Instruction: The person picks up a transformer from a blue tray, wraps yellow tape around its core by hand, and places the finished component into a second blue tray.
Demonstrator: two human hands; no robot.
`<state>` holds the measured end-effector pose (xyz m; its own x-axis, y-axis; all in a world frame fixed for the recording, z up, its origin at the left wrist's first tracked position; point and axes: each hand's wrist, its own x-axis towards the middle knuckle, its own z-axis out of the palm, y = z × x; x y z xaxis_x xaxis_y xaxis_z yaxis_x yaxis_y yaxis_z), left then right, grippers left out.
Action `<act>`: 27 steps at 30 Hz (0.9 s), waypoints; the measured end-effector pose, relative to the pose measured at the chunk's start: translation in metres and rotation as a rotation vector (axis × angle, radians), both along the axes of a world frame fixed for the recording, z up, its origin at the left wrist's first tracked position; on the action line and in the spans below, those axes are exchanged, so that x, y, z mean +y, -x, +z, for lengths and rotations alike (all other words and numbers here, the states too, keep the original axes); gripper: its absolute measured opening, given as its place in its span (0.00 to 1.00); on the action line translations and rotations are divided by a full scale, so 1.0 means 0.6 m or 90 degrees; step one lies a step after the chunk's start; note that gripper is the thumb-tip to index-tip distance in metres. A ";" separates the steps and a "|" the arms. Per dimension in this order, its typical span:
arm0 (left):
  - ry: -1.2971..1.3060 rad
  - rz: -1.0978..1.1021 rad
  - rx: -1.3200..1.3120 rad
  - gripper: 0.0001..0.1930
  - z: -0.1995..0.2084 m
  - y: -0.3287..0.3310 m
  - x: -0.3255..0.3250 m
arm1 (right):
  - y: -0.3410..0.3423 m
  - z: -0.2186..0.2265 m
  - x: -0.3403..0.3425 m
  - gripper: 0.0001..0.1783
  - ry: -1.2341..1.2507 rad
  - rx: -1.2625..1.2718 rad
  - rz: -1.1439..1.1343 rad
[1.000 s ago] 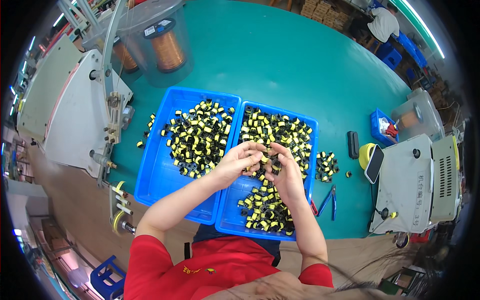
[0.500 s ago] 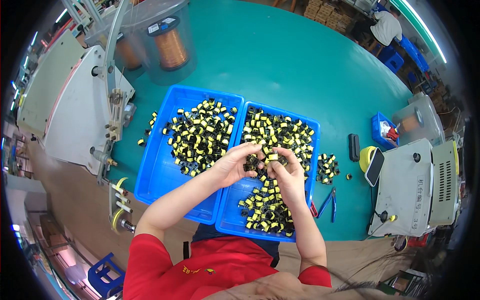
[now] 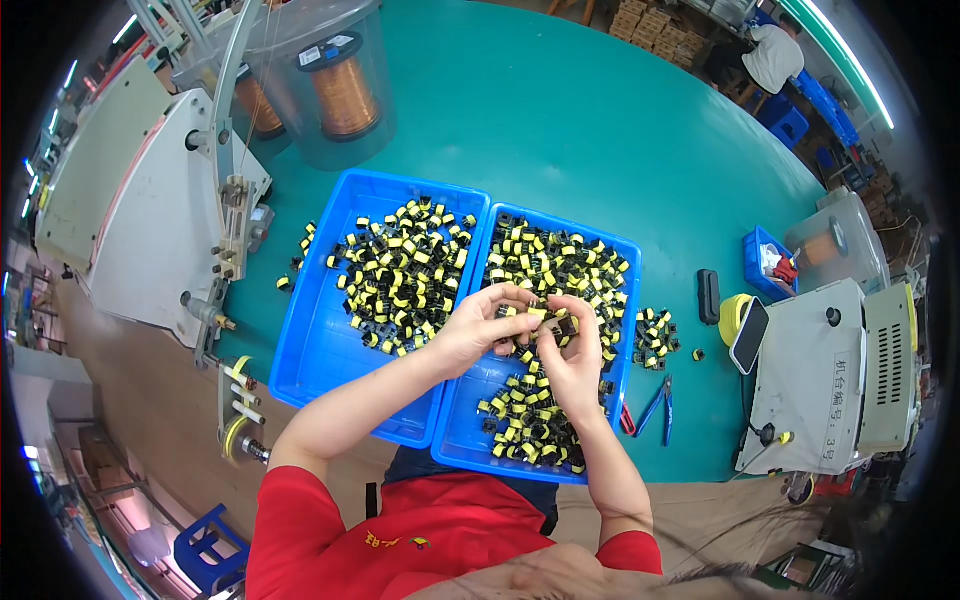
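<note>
Above the right-hand blue tray (image 3: pixel 455 425), both hands are close together, working on small black transformer coils wrapped in yellow tape. My left hand (image 3: pixel 475 328) is closed, thumb and forefinger pinching a coil (image 3: pixel 537 309). Curled right beside it is my right hand (image 3: pixel 578 365), with another dark coil (image 3: pixel 568 327) between its thumb and fingers. The fingers partly hide both pieces. Below them, many loose coils (image 3: pixel 535 425) fill the tray. A second blue tray (image 3: pixel 320 365) adjoins on the left, with a heap of similar coils (image 3: pixel 405 270) in it.
White machines flank me, one at left (image 3: pixel 150 215), one at right (image 3: pixel 805 375). Copper wire spools (image 3: pixel 345 95) stand in clear tubs at far left. Right of the trays lie loose coils (image 3: pixel 655 335), blue-handled pliers (image 3: pixel 655 410) and a black case (image 3: pixel 708 296). A person (image 3: pixel 772 55) sits far right.
My left thumb and fingers have shifted right, onto a coil near my right hand. The right-hand fingers have re-curled around a dark coil. The trays have stayed put.
</note>
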<state>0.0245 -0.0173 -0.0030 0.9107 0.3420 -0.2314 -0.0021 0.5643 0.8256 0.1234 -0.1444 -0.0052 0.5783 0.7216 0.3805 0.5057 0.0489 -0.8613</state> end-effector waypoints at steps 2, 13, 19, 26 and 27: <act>0.083 -0.027 0.009 0.16 0.003 -0.001 0.008 | 0.002 -0.006 -0.005 0.19 0.018 0.265 -0.008; 0.249 -0.064 -0.005 0.23 0.010 0.002 0.016 | -0.017 0.008 -0.004 0.17 -0.030 0.609 0.062; 0.256 -0.064 -0.008 0.23 0.005 0.001 0.017 | -0.008 0.026 0.005 0.16 -0.004 0.679 -0.001; 0.282 -0.086 -0.035 0.15 -0.013 0.000 0.018 | -0.020 0.030 -0.002 0.21 0.106 0.624 0.100; 0.282 -0.086 -0.035 0.15 -0.013 0.001 0.016 | -0.019 0.031 -0.003 0.21 0.106 0.624 0.100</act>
<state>0.0237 -0.0080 -0.0111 0.9552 0.0991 -0.2788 0.0585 0.8604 0.5062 0.1349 -0.1459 0.0136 0.4764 0.8172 -0.3245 -0.4315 -0.1043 -0.8961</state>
